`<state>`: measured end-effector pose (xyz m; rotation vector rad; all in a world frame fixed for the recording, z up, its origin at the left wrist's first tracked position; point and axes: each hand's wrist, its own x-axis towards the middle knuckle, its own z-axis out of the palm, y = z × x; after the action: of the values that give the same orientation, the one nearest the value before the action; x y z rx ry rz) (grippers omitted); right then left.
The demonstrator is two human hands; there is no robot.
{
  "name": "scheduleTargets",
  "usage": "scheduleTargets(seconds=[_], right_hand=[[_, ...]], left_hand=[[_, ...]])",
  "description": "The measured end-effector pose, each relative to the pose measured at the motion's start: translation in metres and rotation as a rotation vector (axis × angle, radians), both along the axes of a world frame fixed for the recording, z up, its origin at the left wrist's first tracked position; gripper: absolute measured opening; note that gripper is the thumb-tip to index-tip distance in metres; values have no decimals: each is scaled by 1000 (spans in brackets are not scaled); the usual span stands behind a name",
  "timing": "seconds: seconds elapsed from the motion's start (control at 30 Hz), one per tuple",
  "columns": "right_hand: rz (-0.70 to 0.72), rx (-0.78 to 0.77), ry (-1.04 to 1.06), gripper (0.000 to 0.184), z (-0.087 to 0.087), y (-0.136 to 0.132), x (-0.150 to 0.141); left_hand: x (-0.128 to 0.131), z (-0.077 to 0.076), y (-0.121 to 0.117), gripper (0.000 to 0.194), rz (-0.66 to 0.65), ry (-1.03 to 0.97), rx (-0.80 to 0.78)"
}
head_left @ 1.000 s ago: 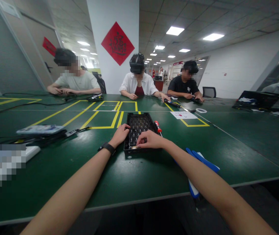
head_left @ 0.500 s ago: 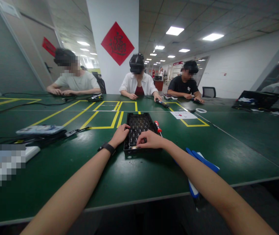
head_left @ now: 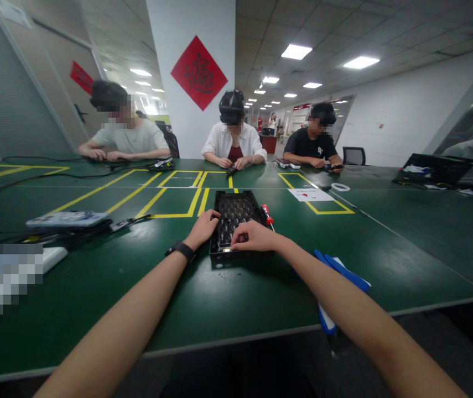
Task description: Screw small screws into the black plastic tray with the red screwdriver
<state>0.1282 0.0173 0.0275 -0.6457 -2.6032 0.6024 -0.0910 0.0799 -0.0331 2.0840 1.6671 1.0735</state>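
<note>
A black plastic housing (head_left: 236, 207), open at the top with a patterned floor, lies lengthwise before me on the green table. My left hand (head_left: 205, 228) has its fingers curled over the housing's left edge; a black band is on that wrist. Over the near end is my right hand (head_left: 253, 236), with thumb and fingertips pinched together inside the housing. Right at those fingertips shows a small pale piece (head_left: 227, 250); what exactly the fingers hold is hidden. A red-handled screwdriver (head_left: 266, 212) lies against the housing's right side.
Blue-and-white handles (head_left: 344, 272) lie partly under my right forearm. To the left are a phone-like slab (head_left: 69, 219) and cables. A paper sheet (head_left: 311, 195) and a white ring (head_left: 341, 187) lie farther right. Several people sit across the table.
My hands and the housing have stayed nearly still. Across the table, the person in white has brought a dark tool from the right to between both hands.
</note>
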Motion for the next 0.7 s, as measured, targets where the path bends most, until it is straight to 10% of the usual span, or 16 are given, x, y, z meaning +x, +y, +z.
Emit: scheduleTargets(seconds=[0.23, 0.47, 0.7], right_hand=[[-226, -20, 328, 37, 6, 6, 0], [-1016, -23, 1120, 45, -6, 59, 47], [-1239, -92, 1024, 41, -46, 74, 72]], left_hand=[[0, 1, -1, 29, -17, -1, 9], [1, 4, -4, 28, -10, -28, -15], [1, 2, -6, 27, 29, -56, -8]])
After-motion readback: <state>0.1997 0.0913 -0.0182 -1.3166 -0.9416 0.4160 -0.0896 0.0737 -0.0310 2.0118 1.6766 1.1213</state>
